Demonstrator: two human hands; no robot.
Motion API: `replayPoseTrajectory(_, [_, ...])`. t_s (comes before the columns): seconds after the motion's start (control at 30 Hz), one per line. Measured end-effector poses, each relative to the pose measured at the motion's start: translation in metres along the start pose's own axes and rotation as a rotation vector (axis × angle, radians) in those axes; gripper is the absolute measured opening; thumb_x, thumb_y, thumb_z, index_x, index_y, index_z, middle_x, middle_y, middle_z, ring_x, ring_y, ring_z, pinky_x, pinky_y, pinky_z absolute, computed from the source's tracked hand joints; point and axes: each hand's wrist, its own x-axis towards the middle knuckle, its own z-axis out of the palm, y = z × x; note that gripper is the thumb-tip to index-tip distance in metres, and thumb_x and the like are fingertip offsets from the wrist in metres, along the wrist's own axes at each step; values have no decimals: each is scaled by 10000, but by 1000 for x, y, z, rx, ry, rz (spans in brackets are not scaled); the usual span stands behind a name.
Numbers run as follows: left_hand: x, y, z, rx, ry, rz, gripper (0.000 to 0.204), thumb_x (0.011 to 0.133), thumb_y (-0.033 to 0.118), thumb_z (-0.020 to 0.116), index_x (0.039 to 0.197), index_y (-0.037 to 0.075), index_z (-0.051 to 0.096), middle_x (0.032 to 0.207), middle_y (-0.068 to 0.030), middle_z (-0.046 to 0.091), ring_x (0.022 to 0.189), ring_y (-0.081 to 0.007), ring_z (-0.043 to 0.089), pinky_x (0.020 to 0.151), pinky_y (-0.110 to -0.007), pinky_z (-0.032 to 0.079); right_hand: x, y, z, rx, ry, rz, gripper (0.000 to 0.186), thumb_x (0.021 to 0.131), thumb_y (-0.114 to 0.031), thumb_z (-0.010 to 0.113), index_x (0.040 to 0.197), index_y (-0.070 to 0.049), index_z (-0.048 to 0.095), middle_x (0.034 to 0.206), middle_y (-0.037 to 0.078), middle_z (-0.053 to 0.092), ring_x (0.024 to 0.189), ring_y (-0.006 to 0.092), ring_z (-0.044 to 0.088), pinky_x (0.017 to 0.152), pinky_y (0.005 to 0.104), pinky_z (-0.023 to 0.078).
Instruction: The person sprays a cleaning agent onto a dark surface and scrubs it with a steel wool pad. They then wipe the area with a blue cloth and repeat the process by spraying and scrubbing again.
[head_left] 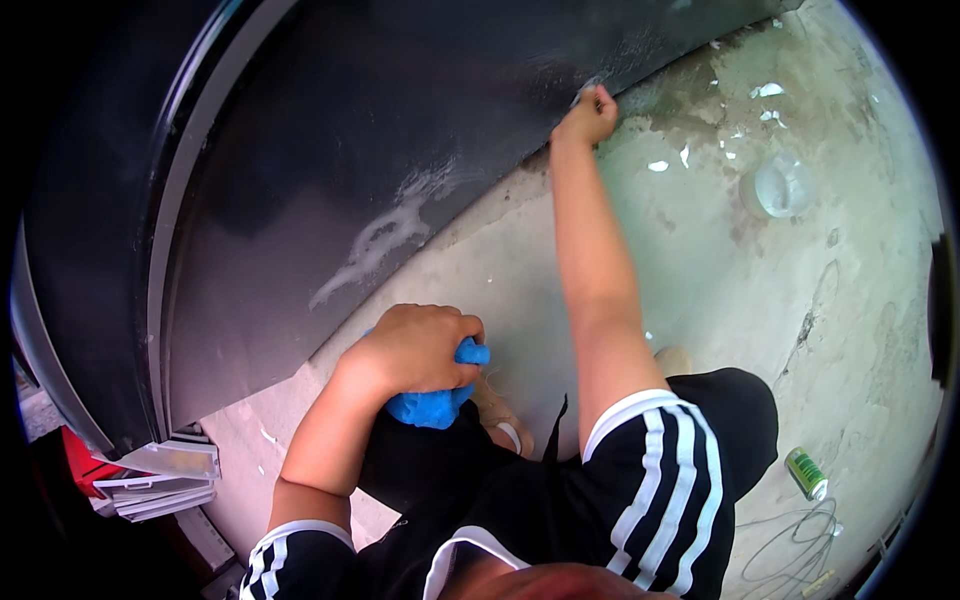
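Here we have our left hand [418, 345] closed in a fist around one blue cloth [440, 400], which bulges out below the knuckles and sits just above our knee. The left forearm bends back toward the body, elbow low. Our right hand [588, 115] is far out, arm straight and stretched up the picture, fingers curled tight against the lower edge of the dark panel [350, 150]; we cannot tell whether it pinches anything. One pale soapy smear [385, 240] marks the panel between the two hands.

Around us lies the wet concrete floor [800, 320], with white flecks scattered near the right hand. On it we count one clear round container [780, 185], well right of that hand, one green can [806, 473] lying by our right leg, and a loop of thin wire [790, 545] just below the can. One stack of pale flat frames [160, 475] sits at the left.
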Motion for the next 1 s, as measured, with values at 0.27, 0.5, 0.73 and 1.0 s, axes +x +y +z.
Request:
replayPoseTrajectory(0.27, [25, 0, -8, 14, -10, 36, 399, 783, 372, 673, 1113, 149, 692, 1062, -119, 704, 1030, -318, 661, 870, -421, 514, -135, 2, -27, -148, -437, -343, 89, 885, 24, 647, 916, -55, 620, 1039, 79, 552, 951, 188, 556, 828, 320, 480])
replayPoseTrajectory(0.5, [5, -9, -7, -14, 170, -57, 443, 799, 428, 685, 1128, 133, 700, 1109, -121, 702, 1045, -326, 661, 893, -420, 515, -149, -87, 31, -92, -485, -710, 93, 812, -4, 746, 852, -76, 704, 990, 81, 605, 930, 221, 596, 752, 331, 514])
replayPoseTrajectory(0.73, [-19, -8, 1, -26, 182, -89, 466, 796, 444, 687, 1140, 129, 692, 1115, -109, 694, 1049, -324, 651, 904, -426, 507, -156, -85, 24, -139, -556, -844, 145, 781, 37, 713, 840, -91, 677, 894, 52, 635, 854, 227, 611, 725, 345, 506])
replayPoseTrajectory(1.0, [-16, -12, 7, -5, 183, -68, 467, 797, 454, 679, 1129, 126, 694, 1104, -111, 695, 1046, -328, 653, 895, -423, 510, -154, -79, 16, -175, -551, -591, 238, 845, -21, 757, 1051, -25, 639, 951, 16, 627, 868, 110, 578, 760, 250, 486])
